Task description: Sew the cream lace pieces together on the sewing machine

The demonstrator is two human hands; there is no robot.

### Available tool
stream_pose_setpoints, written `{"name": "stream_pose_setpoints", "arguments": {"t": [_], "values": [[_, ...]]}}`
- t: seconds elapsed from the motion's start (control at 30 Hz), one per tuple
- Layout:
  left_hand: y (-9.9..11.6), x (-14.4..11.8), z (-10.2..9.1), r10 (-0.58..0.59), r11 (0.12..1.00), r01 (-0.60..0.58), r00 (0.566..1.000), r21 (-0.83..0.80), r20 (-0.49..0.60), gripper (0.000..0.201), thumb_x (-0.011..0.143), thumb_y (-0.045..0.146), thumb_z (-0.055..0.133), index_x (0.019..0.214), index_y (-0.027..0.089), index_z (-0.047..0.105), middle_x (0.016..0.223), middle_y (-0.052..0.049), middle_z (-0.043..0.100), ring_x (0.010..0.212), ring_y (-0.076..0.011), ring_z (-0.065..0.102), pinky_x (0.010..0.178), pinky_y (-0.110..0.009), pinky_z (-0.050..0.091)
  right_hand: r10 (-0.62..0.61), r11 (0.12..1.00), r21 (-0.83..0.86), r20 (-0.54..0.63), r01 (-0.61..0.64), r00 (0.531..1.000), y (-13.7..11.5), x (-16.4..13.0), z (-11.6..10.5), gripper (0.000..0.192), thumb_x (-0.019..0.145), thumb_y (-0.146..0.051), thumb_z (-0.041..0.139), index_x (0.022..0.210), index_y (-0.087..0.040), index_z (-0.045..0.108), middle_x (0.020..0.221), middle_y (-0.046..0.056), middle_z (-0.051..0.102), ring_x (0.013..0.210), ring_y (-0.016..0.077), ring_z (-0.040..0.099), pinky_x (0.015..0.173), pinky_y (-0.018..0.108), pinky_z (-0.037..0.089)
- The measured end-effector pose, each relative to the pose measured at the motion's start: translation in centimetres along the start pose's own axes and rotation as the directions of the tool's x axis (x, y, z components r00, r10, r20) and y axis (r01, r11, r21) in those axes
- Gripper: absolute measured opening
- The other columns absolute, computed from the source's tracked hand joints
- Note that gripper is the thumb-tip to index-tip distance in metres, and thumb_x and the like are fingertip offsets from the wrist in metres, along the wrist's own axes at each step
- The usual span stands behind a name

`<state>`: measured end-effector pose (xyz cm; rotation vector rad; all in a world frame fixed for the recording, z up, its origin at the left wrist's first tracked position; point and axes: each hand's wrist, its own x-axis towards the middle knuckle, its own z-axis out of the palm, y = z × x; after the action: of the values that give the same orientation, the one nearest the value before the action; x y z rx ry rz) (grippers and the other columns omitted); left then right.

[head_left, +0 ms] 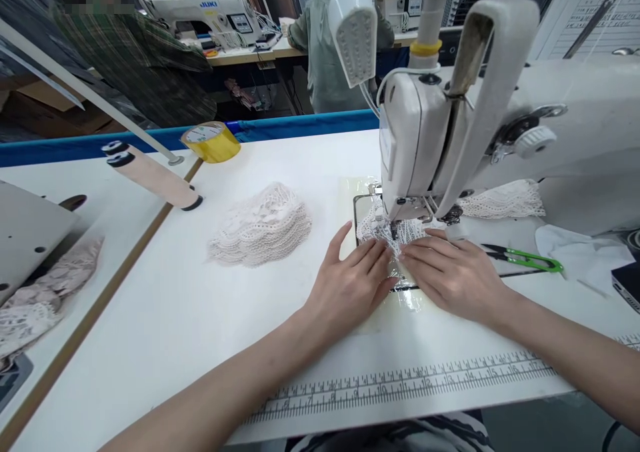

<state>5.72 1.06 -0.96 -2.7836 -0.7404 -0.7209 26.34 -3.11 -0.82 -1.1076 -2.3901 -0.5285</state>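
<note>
A piece of white lace point(373, 224) lies under the presser foot point(394, 230) of a white sewing machine point(415, 132). My left hand point(353, 272) rests on the lace's near left edge, fingers stretched toward the needle and thumb apart. From the other side, my right hand point(450, 269) lies flat with extended fingers on the near right edge. Both hands press the lace down from above; their fingertips nearly meet in front of the foot. The fingers cover part of the lace. Left of my hands sits a stack of white lace pieces point(265, 229).
Green thread snips point(530, 259) lie to the right, with more lace point(505, 199) behind. Yellow tape point(213, 142) and a thread cone point(155, 179) are at the back left. A ruler strip point(380, 389) runs along the front edge. Two people are across the table.
</note>
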Motion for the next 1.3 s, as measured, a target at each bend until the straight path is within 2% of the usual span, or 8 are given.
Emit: {"name": "stream_pose_setpoints", "arguments": {"t": [0.2, 0.5, 0.77, 0.93, 1.17, 1.3], "values": [[-0.5, 0.3, 0.3, -0.022, 1.000, 0.022, 0.999, 0.014, 0.023, 0.033, 0.095, 0.032, 0.047, 0.117, 0.013, 0.062, 0.117, -0.010, 0.066, 0.111, -0.0229, 0.060, 0.112, -0.054, 0.026, 0.026, 0.997, -0.069, 0.008, -0.025, 1.000, 0.1, 0.4, 0.2, 0.019, 0.086, -0.010, 0.056, 0.097, -0.013, 0.071, 0.104, 0.007, 0.071, 0.086, 0.0191, 0.066, 0.073, 0.034, 0.049], [-1.0, 0.9, 0.4, -0.101, 0.995, 0.100, 0.990, 0.019, 0.099, 0.039, 0.096, 0.040, 0.043, 0.123, 0.017, 0.058, 0.125, -0.009, 0.061, 0.120, -0.0265, 0.053, 0.109, -0.055, 0.029, 0.069, 0.991, -0.124, 0.077, -0.059, 0.995, 0.4, 0.8, 0.3, 0.022, 0.087, -0.010, 0.053, 0.102, -0.015, 0.069, 0.110, 0.006, 0.070, 0.090, 0.0198, 0.065, 0.081, 0.037, 0.046], [-1.2, 1.1, 1.2, -0.164, 0.986, 0.168, 0.977, -0.016, 0.139, 0.049, 0.096, 0.043, 0.040, 0.132, 0.013, 0.051, 0.133, -0.011, 0.055, 0.127, -0.0298, 0.046, 0.113, -0.058, 0.021, 0.074, 0.987, -0.147, 0.091, -0.060, 0.993, 0.7, 0.8, 0.3, 0.021, 0.092, -0.020, 0.052, 0.107, -0.017, 0.067, 0.111, 0.004, 0.069, 0.092, 0.0201, 0.064, 0.080, 0.037, 0.045], [-1.0, 1.1, 1.2, -0.185, 0.982, 0.190, 0.969, -0.013, 0.161, 0.052, 0.096, 0.047, 0.037, 0.134, 0.013, 0.048, 0.136, -0.011, 0.052, 0.128, -0.0296, 0.044, 0.113, -0.058, 0.021, 0.083, 0.990, -0.120, 0.131, -0.067, 0.988, 1.4, 0.2, 0.1, 0.024, 0.092, -0.025, 0.053, 0.112, -0.018, 0.064, 0.115, 0.003, 0.068, 0.095, 0.0212, 0.063, 0.085, 0.037, 0.044], [-1.0, 1.0, 1.0, -0.212, 0.975, 0.220, 0.961, -0.025, 0.178, 0.050, 0.096, 0.046, 0.040, 0.134, 0.014, 0.048, 0.137, -0.012, 0.051, 0.127, -0.0297, 0.046, 0.113, -0.058, 0.021, 0.199, 0.973, -0.156, 0.183, -0.171, 0.963, 2.2, -0.3, 0.1, 0.027, 0.092, -0.027, 0.051, 0.115, -0.018, 0.062, 0.109, 0.006, 0.069, 0.099, 0.0245, 0.062, 0.088, 0.039, 0.044], [-1.0, 1.0, 1.0, -0.216, 0.974, 0.225, 0.958, -0.027, 0.187, 0.050, 0.095, 0.046, 0.040, 0.134, 0.015, 0.048, 0.137, -0.012, 0.051, 0.128, -0.0297, 0.045, 0.113, -0.058, 0.020, 0.217, 0.970, -0.153, 0.205, -0.188, 0.954, 2.3, -0.2, 0.1, 0.030, 0.093, -0.029, 0.049, 0.117, -0.017, 0.061, 0.107, 0.009, 0.070, 0.102, 0.0252, 0.061, 0.088, 0.038, 0.044]]}}
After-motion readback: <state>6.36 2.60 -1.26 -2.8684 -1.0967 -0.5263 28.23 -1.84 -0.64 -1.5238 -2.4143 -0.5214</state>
